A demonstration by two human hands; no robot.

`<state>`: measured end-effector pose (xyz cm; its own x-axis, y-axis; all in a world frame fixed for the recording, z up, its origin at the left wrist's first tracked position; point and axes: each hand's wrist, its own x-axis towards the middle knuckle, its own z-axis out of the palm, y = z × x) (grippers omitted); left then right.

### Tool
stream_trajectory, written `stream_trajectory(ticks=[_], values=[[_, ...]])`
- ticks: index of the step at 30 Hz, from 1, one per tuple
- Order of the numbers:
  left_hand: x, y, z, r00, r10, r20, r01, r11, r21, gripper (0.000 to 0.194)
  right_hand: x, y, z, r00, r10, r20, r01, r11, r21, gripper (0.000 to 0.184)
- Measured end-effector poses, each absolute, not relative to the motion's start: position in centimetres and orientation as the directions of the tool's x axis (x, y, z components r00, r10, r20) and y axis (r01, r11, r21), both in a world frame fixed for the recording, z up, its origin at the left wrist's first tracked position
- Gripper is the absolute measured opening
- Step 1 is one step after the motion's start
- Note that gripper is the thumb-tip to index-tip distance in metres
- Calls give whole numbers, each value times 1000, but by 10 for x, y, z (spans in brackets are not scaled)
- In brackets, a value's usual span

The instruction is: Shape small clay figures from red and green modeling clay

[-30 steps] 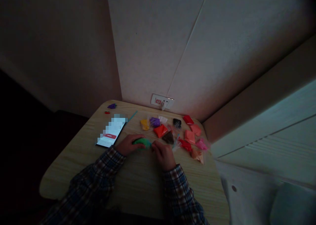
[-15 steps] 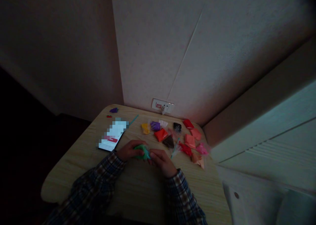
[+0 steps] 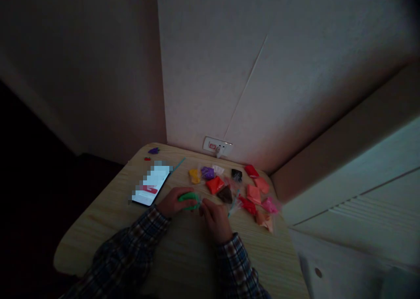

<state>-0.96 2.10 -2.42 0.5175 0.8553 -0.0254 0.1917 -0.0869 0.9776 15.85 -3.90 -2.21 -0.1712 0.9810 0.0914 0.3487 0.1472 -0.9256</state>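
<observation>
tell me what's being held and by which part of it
A green packet: the left hand grips its green body, the right hand pinches its clear end.

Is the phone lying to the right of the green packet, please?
No, the phone lies on the table to the left of the green packet.

No words, brands or numbers can be read on the phone (image 3: 152,186), the colored packets (image 3: 253,194) or the wall socket (image 3: 218,146)
</observation>
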Motion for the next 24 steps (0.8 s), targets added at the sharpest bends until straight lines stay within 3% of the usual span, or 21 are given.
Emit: stream_trajectory(ticks=[5,12,24], values=[[-15,25,-27,588,801,-110,174,8,985,34,154,-39,-24,-298,954,35,227,106,-968,47],[-14,25,-28,665,734,-135,87,104,991,58,152,-39,-28,-414,908,-60,-43,-86,-995,54],[-4,25,-31,644,759,-94,8,116,993,59,149,-40,-38,-439,889,-126,-337,-293,-895,46]])
